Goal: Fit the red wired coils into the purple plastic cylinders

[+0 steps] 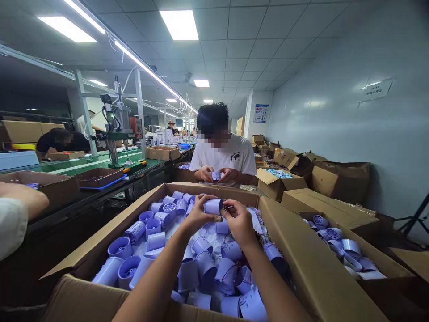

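Hands: left hand [197,215] and right hand [239,221] pinch one lilac cylinder [213,206] between fingers.
Below: cardboard box [301,264] of cylinders.

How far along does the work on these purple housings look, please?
Done: apparently the housings in the side box. In hand: one purple housing, held between left hand and right hand. Left: the big box below holds many more.

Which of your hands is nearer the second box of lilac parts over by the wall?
Right. The right hand is on the side toward the second box; the left hand, gripping the lilac cylinder, is farther away.
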The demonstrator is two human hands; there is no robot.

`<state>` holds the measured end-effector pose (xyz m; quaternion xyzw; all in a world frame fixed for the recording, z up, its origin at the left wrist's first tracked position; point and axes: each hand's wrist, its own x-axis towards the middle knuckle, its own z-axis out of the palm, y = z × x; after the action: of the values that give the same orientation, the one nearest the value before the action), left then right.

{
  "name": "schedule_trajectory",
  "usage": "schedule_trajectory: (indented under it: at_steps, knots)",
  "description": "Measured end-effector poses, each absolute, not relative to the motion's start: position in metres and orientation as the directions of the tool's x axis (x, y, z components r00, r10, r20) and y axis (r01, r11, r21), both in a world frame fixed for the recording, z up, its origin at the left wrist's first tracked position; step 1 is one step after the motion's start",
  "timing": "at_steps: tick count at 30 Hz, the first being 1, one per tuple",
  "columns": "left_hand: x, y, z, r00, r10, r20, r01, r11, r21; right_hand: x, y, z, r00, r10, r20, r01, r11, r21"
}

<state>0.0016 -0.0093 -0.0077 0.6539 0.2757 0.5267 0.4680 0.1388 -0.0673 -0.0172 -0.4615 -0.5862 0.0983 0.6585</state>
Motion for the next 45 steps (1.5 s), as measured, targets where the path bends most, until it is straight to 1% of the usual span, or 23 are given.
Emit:
schedule_trajectory:
  at_steps: [4, 5, 7, 10, 14, 18, 22, 26, 30, 34, 40, 45]
  knots:
    - [0.002, -0.008, -0.008, 0.438, 0.84, 0.319, -0.23, -0.238, 0.943, 0.138, -0.064, -0.019, 0.273, 0.768, 0.58, 0.277, 0.514, -0.812]
    - [0.002, -0.008, -0.009, 0.456, 0.837, 0.303, -0.233, -0.217, 0.948, 0.137, -0.065, -0.019, 0.264, 0.778, 0.57, 0.274, 0.506, -0.818]
    - [0.002, -0.007, -0.011, 0.474, 0.828, 0.3, -0.232, -0.211, 0.949, 0.137, -0.067, -0.017, 0.26, 0.767, 0.587, 0.334, 0.499, -0.8]
    - [0.002, -0.007, -0.012, 0.517, 0.806, 0.288, -0.213, -0.205, 0.955, 0.138, -0.07, -0.014, 0.25, 0.707, 0.662, 0.502, 0.49, -0.713]
    - [0.003, -0.012, -0.01, 0.535, 0.795, 0.285, -0.211, -0.201, 0.957, 0.139, -0.073, -0.013, 0.159, 0.66, 0.734, 0.674, 0.471, -0.57]
    - [0.005, -0.019, -0.007, 0.575, 0.779, 0.252, -0.253, -0.123, 0.96, 0.137, -0.075, -0.012, 0.101, 0.629, 0.771, 0.781, 0.43, -0.453]
    - [0.006, -0.02, -0.006, 0.598, 0.767, 0.232, -0.284, -0.068, 0.956, 0.135, -0.079, -0.01, 0.105, 0.57, 0.815, 0.849, 0.375, -0.372]
    - [0.005, -0.021, -0.005, 0.624, 0.744, 0.238, -0.284, -0.068, 0.956, 0.134, -0.081, -0.008, 0.106, 0.544, 0.832, 0.857, 0.374, -0.354]
    - [0.003, -0.023, -0.004, 0.638, 0.736, 0.225, -0.245, -0.082, 0.966, 0.131, -0.082, -0.007, 0.098, 0.553, 0.827, 0.861, 0.369, -0.349]
    - [0.003, -0.019, -0.008, 0.637, 0.737, 0.224, -0.212, -0.112, 0.971, 0.128, -0.083, -0.01, 0.093, 0.566, 0.819, 0.865, 0.362, -0.348]
    - [0.004, -0.014, -0.014, 0.623, 0.75, 0.22, -0.185, -0.132, 0.974, 0.125, -0.08, -0.017, 0.083, 0.535, 0.841, 0.867, 0.377, -0.326]
    - [0.002, -0.015, -0.011, 0.635, 0.729, 0.256, -0.098, -0.253, 0.963, 0.125, -0.078, -0.02, 0.067, 0.527, 0.847, 0.865, 0.392, -0.312]
